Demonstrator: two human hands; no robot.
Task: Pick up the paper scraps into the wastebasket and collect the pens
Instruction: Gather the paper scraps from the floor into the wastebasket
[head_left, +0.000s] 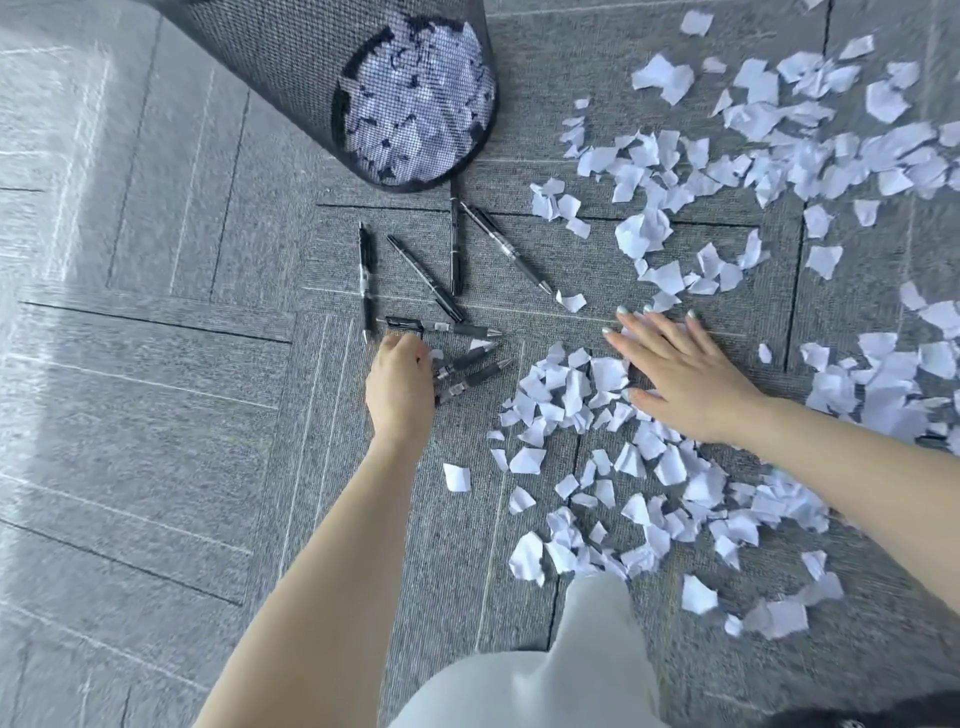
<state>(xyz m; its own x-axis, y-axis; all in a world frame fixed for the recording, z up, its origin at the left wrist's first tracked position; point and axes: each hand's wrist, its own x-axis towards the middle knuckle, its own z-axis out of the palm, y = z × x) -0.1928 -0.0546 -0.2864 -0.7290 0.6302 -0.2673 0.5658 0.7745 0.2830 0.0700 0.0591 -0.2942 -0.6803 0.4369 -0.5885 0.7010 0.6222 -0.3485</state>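
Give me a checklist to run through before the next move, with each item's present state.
1. Left hand holds pens in its grip: ok.
2. Pens on the carpet all collected: not ok, several lie loose.
3. Right hand free for scraps: ok, flat and open.
4. Paper scraps off the floor: not ok, many remain.
5. Wastebasket within reach: cannot tell.

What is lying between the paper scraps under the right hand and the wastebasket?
Loose pens lie on the carpet between the scraps by the right hand and the wastebasket. Lifted scraps would pass above them; swept ones would hit them. The left hand holds two pens there.
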